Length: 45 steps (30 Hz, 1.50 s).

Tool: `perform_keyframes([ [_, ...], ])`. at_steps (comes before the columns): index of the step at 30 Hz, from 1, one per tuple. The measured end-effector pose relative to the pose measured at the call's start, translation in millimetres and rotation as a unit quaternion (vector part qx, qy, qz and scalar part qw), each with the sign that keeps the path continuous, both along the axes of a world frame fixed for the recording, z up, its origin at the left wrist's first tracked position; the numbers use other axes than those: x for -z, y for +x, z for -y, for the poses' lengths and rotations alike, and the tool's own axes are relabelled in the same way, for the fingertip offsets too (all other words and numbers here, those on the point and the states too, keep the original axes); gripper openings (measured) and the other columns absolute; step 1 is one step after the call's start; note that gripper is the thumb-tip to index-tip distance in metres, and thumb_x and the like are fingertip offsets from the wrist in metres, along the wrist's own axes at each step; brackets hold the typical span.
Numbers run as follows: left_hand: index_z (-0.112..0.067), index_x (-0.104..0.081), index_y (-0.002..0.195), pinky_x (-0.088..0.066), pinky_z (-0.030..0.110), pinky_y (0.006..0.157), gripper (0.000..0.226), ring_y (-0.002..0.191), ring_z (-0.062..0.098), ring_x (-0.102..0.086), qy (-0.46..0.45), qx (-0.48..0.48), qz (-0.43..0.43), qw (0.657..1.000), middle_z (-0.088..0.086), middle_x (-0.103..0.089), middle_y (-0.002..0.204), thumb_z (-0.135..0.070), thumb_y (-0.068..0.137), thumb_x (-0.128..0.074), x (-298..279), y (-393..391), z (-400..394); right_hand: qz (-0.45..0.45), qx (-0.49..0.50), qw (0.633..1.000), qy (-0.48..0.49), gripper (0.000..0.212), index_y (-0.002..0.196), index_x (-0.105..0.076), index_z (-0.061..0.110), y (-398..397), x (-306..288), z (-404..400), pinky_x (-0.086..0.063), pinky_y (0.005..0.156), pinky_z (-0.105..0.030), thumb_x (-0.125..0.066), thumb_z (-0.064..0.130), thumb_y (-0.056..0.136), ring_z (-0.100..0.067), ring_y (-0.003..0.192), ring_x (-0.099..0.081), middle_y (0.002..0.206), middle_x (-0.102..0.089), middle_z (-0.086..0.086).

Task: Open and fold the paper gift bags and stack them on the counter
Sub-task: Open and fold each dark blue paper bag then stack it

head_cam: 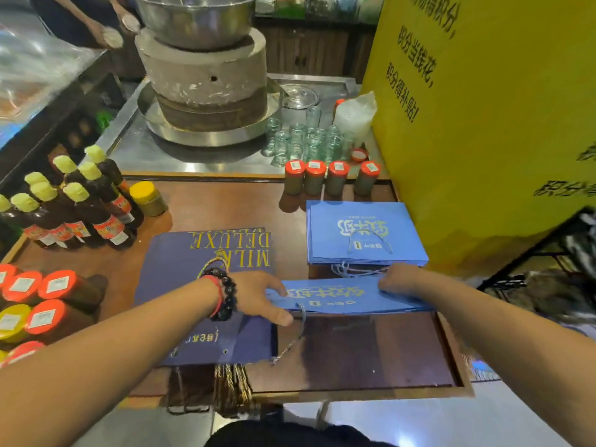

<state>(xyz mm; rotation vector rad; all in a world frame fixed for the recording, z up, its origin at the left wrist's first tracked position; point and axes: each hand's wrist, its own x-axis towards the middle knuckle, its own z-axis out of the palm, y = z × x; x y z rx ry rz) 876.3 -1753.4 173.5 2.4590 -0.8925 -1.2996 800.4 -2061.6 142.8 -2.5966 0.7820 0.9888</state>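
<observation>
navy bag [206, 269]: "MILK DELUXE" | both hands: light-blue bag [342, 300]

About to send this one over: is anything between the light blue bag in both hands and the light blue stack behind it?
Nothing visible: only the stack's own cord handles lie in the short gap beyond the bag.
</observation>
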Motion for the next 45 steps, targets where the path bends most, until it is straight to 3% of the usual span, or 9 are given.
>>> perform_keyframes([
  [3,-0.032,-0.05,0.135,-0.031,0.034,0.109,0.069,0.133,0.018,-0.04,0.004,-0.003,-0.025,1.0,-0.007,-0.038,0.147,-0.062,0.075,-0.068,-1.9,-11.1,27.4,-0.018,-0.003,1.0,0.012,0.038,0.119,-0.06,0.001,-14.0,-1.9,24.8,-0.039,0.08,-0.034,-0.046,0.03,0.099,-0.033,0.111,-0.055,0.126,-0.058,-0.02],
  [10,-0.028,-0.061,0.121,-0.034,0.024,0.099,0.062,0.12,0.013,-0.05,-0.039,-0.1,-0.052,0.993,-0.006,-0.054,0.127,-0.064,0.071,-0.069,6.3,-35.4,72.4,-0.07,-0.075,0.995,0.003,0.024,0.092,-0.053,0.012,-41.4,12.1,74.3,-0.037,0.076,-0.033,-0.047,0.035,0.093,-0.025,0.084,-0.046,0.101,-0.054,-0.014],
  [16,-0.008,-0.064,0.079,-0.047,0.031,0.063,0.045,0.08,0.029,-0.064,-0.036,-0.107,0.158,0.981,0.008,-0.063,0.075,-0.05,0.093,-0.053,28.0,-71.2,100.8,-0.136,-0.135,0.981,0.031,0.042,0.136,-0.049,0.007,-53.3,9.6,78.2,-0.04,0.088,-0.03,-0.039,0.03,0.102,-0.026,0.108,-0.051,0.137,-0.05,-0.014],
  [20,-0.017,-0.061,0.088,-0.053,0.037,0.07,0.043,0.081,0.028,-0.063,0.012,-0.041,0.27,0.962,0.006,-0.065,0.087,-0.051,0.097,-0.037,38.5,-83.2,109.4,-0.139,-0.098,0.984,0.055,0.045,0.131,-0.053,0.012,-52.6,14.5,84.4,-0.053,0.077,-0.032,-0.045,0.04,0.097,-0.031,0.114,-0.06,0.13,-0.054,-0.012],
  [23,-0.019,-0.061,0.092,-0.053,0.036,0.071,0.042,0.084,0.027,-0.063,0.028,-0.029,0.29,0.956,0.004,-0.065,0.092,-0.053,0.097,-0.036,41.7,-78.3,109.4,-0.019,-0.105,0.993,0.051,0.048,0.129,-0.057,0.01,-48.1,13.1,81.5,-0.041,0.094,-0.033,-0.034,0.043,0.104,-0.03,0.122,-0.052,0.135,-0.055,-0.016],
  [27,-0.02,-0.06,0.09,-0.054,0.038,0.073,0.039,0.083,0.027,-0.063,0.02,-0.02,0.289,0.957,0.004,-0.064,0.092,-0.05,0.099,-0.037,38.2,-69.4,110.1,0.248,-0.101,0.955,0.126,0.051,0.063,-0.047,0.017,-46.2,-9.4,43.7,-0.032,0.058,-0.035,-0.048,0.058,0.092,-0.021,0.067,-0.052,0.064,-0.051,0.0],
  [32,-0.029,-0.061,0.111,-0.054,0.039,0.077,0.03,0.089,0.026,-0.063,0.008,-0.002,0.277,0.961,0.003,-0.066,0.099,-0.045,0.1,-0.037,29.1,-64.3,119.1,0.344,-0.29,0.892,0.046,0.051,0.076,-0.061,0.019,-54.6,-7.5,-27.3,-0.039,0.06,-0.035,-0.047,0.067,0.077,-0.024,0.075,-0.058,0.08,-0.059,-0.001],
  [38,-0.027,-0.059,0.112,-0.051,0.038,0.077,0.029,0.096,0.028,-0.061,0.003,0.006,0.286,0.958,0.002,-0.064,0.106,-0.043,0.101,-0.039,26.8,-59.3,112.4,0.335,-0.261,0.895,0.139,0.036,0.074,-0.067,0.007,-49.5,5.8,-20.1,-0.05,0.065,-0.042,-0.051,0.038,0.08,-0.03,0.081,-0.058,0.087,-0.059,-0.009],
  [45,-0.027,-0.041,0.083,-0.052,0.035,0.073,0.03,0.089,0.023,-0.06,0.006,0.026,0.301,0.953,-0.001,-0.061,0.096,-0.049,0.101,-0.032,31.5,-53.7,105.7,0.323,-0.21,0.917,0.101,0.037,0.061,-0.055,0.009,-49.1,-1.8,48.3,-0.048,0.065,-0.043,-0.048,0.038,0.083,-0.021,0.072,-0.054,0.074,-0.054,-0.002],
])
